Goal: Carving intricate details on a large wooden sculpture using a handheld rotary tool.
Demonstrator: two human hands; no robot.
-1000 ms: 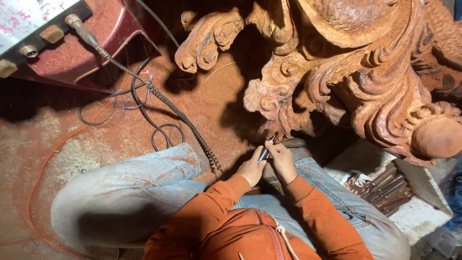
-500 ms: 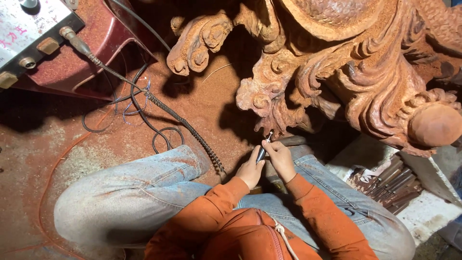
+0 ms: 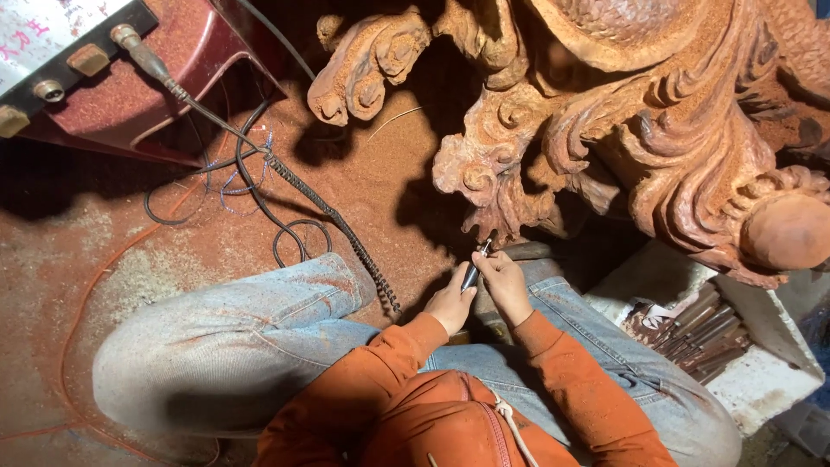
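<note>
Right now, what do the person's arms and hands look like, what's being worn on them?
Both arms wear long orange sleeves, rumpled and ending in snug cuffs at the wrists. The left hand and right hand are bare: no gloves, rings or watch visible. The sleeves match an orange hooded top with a pale drawstring.

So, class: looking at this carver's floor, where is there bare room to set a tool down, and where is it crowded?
Bare patches: the dusty floor between the coiled cables and the wood carving, and the floor left of the bent knee. Crowded: where both hands, left hand and right hand, grip the rotary handpiece, and the chisel tray.
</note>
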